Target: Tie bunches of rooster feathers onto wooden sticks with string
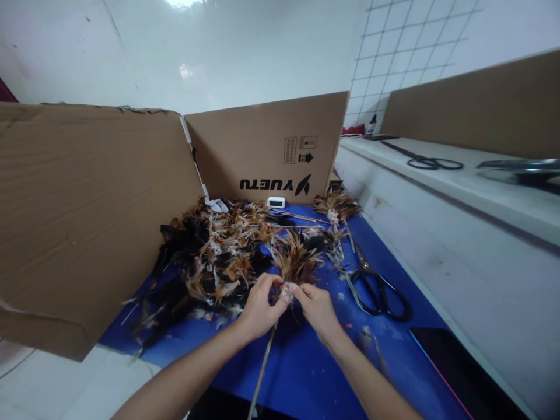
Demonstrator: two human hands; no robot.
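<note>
Between my hands is a fanned bunch of brown feathers (297, 259), its pale, pinkish base pinched by both. My left hand (261, 306) closes on the base from the left, thumb and forefinger bent round it. From the right, my right hand (315, 306) presses thumb and forefinger on the same base. A thin stick (265, 364) runs from beneath my left hand down toward the bottom edge. A large heap of brown, black and white feathers (219, 251) lies on the blue tabletop (301, 373) to the left.
Black-handled scissors (378, 291) lie right of my hands, with a dark phone (464, 370) nearer. Cardboard panels (262, 146) stand behind and left. A small white device (276, 202) and another feather bunch (336, 207) sit at the back. More scissors (424, 160) rest on the right ledge.
</note>
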